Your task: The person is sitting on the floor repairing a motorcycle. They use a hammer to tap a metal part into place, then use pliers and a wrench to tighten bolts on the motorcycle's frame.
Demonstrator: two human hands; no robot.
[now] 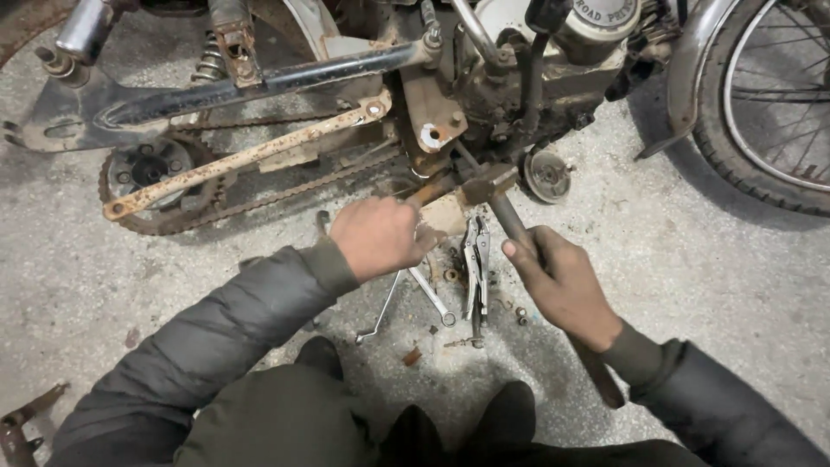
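Rust covered most of what the person faced: a stripped motorcycle frame [259, 82] on rough grey concrete, its chain [285, 195] looped round the rear sprocket [151, 173] at the far left, with a flaking orange-brown brace bar [242, 160] slanting above it. The rear wheel looked to be off already, and loose nuts and a washer lay scattered on the floor, so the dismantling seemed well advanced, though the chain, sprocket and swingarm were yet to come away.

The left hand [376, 238] was closed around a rusty rod or punch [432, 186], its far end set near the frame's lower bracket. The right hand [566, 290] was wrapped firmly around the dark wooden handle of a hammer [501, 203], whose blocky, worn steel head sat at the rod's end, just below the engine.

Between the two hands, on the floor, lay bright locking pliers [475, 259] with smooth plated jaws, a slim spanner [432, 298] beside them and a thin bent wrench [380, 316] nearer the left sleeve. At the far right stood a spoked wheel [769, 112] with a knobbly black tyre.
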